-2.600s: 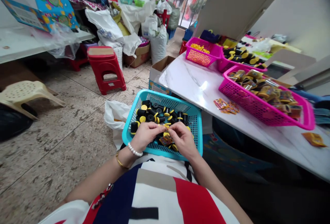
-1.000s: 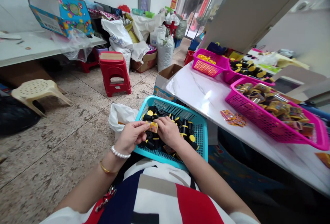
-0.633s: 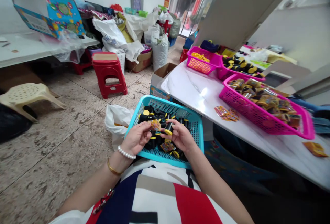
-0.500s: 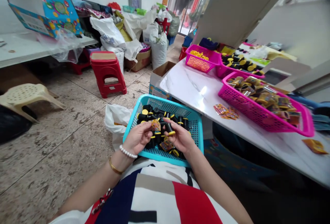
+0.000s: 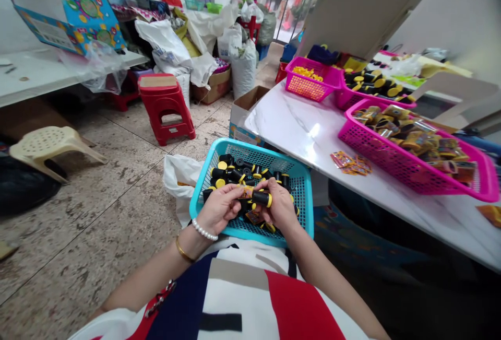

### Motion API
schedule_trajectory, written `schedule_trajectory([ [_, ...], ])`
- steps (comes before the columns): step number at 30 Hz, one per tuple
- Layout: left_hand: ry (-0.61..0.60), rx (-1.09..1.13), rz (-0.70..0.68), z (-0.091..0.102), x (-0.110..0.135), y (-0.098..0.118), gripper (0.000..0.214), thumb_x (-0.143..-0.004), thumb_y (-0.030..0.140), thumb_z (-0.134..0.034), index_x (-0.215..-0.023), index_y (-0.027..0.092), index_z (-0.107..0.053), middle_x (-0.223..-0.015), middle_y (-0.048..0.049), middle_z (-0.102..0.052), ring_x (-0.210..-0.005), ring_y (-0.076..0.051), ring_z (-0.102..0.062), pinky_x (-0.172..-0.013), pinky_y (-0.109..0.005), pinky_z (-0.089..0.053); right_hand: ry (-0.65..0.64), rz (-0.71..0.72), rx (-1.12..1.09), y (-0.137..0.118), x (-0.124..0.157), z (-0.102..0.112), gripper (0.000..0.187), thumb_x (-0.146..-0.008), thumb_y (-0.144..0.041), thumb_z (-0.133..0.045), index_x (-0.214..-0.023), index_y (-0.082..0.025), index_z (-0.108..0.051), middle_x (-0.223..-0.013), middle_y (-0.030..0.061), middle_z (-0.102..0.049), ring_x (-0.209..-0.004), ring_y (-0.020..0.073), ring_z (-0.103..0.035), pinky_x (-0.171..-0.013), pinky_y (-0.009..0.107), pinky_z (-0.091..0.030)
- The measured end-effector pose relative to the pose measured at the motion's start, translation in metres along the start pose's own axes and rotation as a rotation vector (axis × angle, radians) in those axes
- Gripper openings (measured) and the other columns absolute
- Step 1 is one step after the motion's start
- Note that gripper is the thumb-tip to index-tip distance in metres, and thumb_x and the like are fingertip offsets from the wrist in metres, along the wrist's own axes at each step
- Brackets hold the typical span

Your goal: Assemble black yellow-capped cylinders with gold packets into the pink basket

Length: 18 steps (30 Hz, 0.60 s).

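Over a turquoise basket (image 5: 299, 165) on my lap, both hands meet. My left hand (image 5: 221, 207) pinches a small printed wrapper sleeve (image 5: 246, 192), orange and yellow. In my right hand (image 5: 279, 207) is a black cylinder with a yellow end (image 5: 261, 198), lying sideways with its left end against the wrapper; whether it is inside the wrapper I cannot tell. Beneath the hands the basket holds several more black cylinders with yellow ends and a loose printed wrapper (image 5: 253, 217).
At right a white marbled table (image 5: 289, 118) bears a stack of printed wrappers (image 5: 350, 164), a magenta basket (image 5: 391, 170) of wrapped pieces and a smaller pink basket (image 5: 305, 88) of yellow parts. A red stool (image 5: 168, 107), white sacks (image 5: 242, 68) and a cream stool (image 5: 50, 144) stand on the floor.
The wrapper and the black cylinder have come together, end to end. My right hand has turned the cylinder from slanting down to nearly level.
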<state>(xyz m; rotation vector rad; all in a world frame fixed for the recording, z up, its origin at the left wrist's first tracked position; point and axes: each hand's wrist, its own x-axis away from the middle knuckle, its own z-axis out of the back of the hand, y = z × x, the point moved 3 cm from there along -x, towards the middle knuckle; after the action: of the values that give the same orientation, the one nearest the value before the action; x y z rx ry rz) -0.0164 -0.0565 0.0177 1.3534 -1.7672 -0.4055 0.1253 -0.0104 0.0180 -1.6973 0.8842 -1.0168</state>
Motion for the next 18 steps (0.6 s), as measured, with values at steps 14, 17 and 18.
schedule_trajectory([
  [14,0.048,-0.003,-0.023,0.008,-0.006,0.004,0.028,-0.068,0.026,-0.076,-0.083,0.014,-0.057,-0.067,0.002,-0.059,-0.034,0.0,-0.04,-0.029,-0.011,-0.016,-0.122,0.088,-0.109,-0.004,0.017,0.017,0.042,-0.079,-0.033,-0.068,-0.115,-0.022,-0.049,-0.08,0.003,-0.068,-0.056,0.0136,-0.062,-0.039,0.018,-0.044],
  [17,0.027,-0.016,-0.017,0.003,-0.007,0.002,0.024,-0.071,0.025,-0.073,-0.085,0.013,-0.058,-0.065,0.002,-0.058,-0.033,0.0,-0.039,-0.028,-0.011,-0.016,-0.154,0.116,-0.075,-0.005,0.018,0.014,0.046,-0.081,-0.034,-0.066,-0.12,-0.025,-0.043,-0.078,0.0008,-0.066,-0.051,0.0138,-0.061,-0.033,0.018,-0.041],
  [18,0.019,-0.017,-0.009,0.002,-0.007,0.002,0.023,-0.072,0.025,-0.073,-0.085,0.012,-0.058,-0.064,0.0022,-0.058,-0.033,0.0,-0.039,-0.028,-0.011,-0.016,-0.172,0.119,-0.047,-0.006,0.018,0.013,0.048,-0.082,-0.034,-0.064,-0.124,-0.025,-0.042,-0.073,-0.001,-0.064,-0.047,0.0121,-0.058,-0.033,0.018,-0.04],
])
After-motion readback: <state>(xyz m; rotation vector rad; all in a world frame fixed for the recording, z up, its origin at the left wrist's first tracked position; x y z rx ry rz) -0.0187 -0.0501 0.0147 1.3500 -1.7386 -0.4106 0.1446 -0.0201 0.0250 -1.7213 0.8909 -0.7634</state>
